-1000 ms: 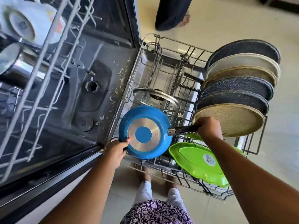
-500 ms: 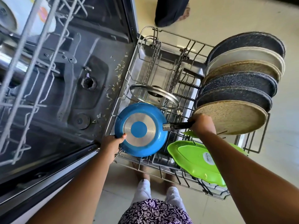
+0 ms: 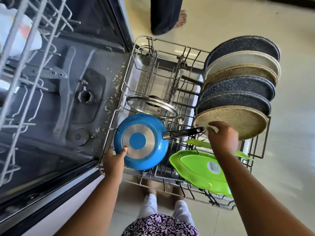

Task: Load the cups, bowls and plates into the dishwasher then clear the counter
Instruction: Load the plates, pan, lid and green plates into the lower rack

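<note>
View: looking down into an open dishwasher (image 3: 68, 150); its grey wire lower rack (image 3: 131, 77) is pulled out over a pale tiled floor (image 3: 289, 167).
Pan: blue frying pan (image 3: 141, 142) with a steel disc on its base and a black handle (image 3: 184, 132). It stands on edge at the rack's front left, base toward the camera, handle pointing right.
Left hand: the left hand (image 3: 113, 159) grips the pan's lower left rim. The thumb (image 3: 125, 149) presses on the steel disc; the other fingers are hidden behind the pan.
Right hand: the right hand (image 3: 223, 138) is seen from the back, at the free end of the handle and over the lower edge of the nearest plate. The handle tip meets the hand's edge. The fingers are hidden, so I cannot tell whether it holds anything.
Hands, spacing: apart, one on each side of the pan.
Lid: round glass lid (image 3: 151, 106) with a metal rim and dark knob, tilted in the tines just behind the pan.
Plates: six round plates (image 3: 238, 79) stand on edge in a row along the rack's right side, in speckled dark blue, cream and tan. The nearest is tan.
Green ware: bright green oblong plastic plates (image 3: 201, 169), undersides up, lean at the rack's front right. The top one has a round white label.
Upper rack: white wire upper rack (image 3: 25, 53) at left, with blurred white crockery (image 3: 17, 36) in it.
Tub floor: grey spray arm (image 3: 64, 92); food scraps (image 3: 117, 77) scattered near the lower rack's left edge.
Other: a second person's bare foot (image 3: 181, 17) beside a dark garment at the top edge.
</note>
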